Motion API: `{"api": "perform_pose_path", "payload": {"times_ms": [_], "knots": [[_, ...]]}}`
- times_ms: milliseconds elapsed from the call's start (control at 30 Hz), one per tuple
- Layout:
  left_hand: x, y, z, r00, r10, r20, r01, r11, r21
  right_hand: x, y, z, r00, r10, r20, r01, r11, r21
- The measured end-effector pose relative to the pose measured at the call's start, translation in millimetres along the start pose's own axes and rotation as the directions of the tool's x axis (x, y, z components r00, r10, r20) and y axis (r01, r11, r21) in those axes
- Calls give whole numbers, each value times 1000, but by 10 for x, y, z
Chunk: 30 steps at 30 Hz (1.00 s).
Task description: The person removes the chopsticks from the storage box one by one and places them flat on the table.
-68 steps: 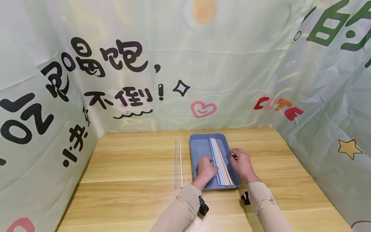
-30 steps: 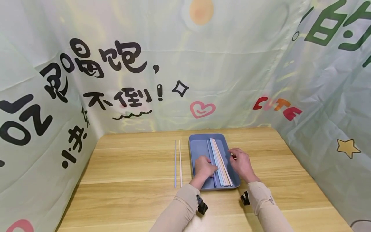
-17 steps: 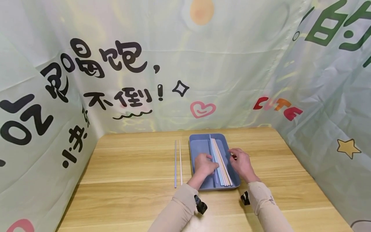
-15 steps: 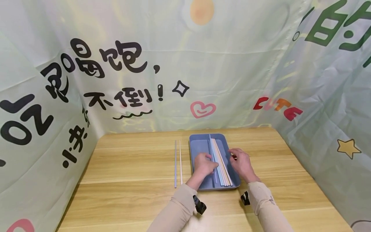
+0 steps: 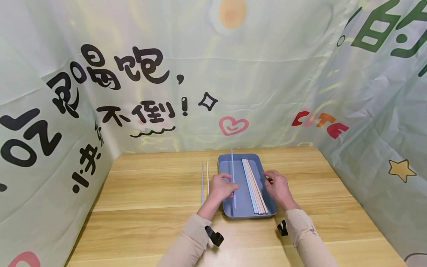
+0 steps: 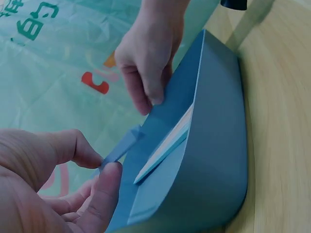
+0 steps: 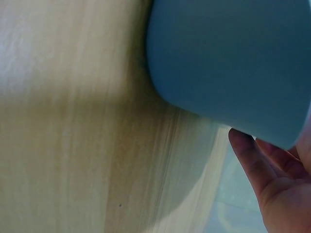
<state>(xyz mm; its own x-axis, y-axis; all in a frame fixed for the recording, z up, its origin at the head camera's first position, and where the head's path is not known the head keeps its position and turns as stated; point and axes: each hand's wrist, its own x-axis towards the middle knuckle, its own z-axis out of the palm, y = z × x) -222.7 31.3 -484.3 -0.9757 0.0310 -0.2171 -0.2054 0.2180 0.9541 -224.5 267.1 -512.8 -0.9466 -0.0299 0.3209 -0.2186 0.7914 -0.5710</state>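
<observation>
A printed fabric backdrop (image 5: 277,81) encloses the site on three sides, bearing black and green characters, a pink heart and the word "CUTE". Below it is a wood-grain tabletop (image 5: 143,189). A blue rectangular tray (image 5: 241,212) with rounded corners rests on the tabletop, its long sides running away from the person. Two arms in beige sleeves (image 5: 308,237) reach in from the near side. The right hand (image 5: 278,187) is at the tray's right-hand rim, fingers bent; whether they grip the rim or merely touch it cannot be told. The left hand (image 5: 221,188) is over the tray's left-hand side, thumb and fingers clamped on a pale lilac chopstick (image 5: 232,167). A bundle of chopsticks (image 5: 253,185) in blue, white and pinkish tones lies slantwise in the tray's right half. Left of the tray, a bluish chopstick (image 5: 202,181) and a cream chopstick (image 5: 208,174) lie side by side, apart, near ends hidden by the left arm. The clamped chopstick is raised above the tray floor, its far end extending past the far rim.
</observation>
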Motion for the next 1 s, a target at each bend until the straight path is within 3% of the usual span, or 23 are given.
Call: {"api": "perform_pose_path", "payload": {"times_ms": [600, 1000], "knots": [[53, -252, -585, 997, 23, -69, -23, 1000, 6, 2, -3, 21, 999, -33, -41, 31, 999, -32], [65, -389, -820, 989, 17, -144, -10, 999, 48, -3, -17, 8, 999, -15, -31, 15, 1000, -19]]}}
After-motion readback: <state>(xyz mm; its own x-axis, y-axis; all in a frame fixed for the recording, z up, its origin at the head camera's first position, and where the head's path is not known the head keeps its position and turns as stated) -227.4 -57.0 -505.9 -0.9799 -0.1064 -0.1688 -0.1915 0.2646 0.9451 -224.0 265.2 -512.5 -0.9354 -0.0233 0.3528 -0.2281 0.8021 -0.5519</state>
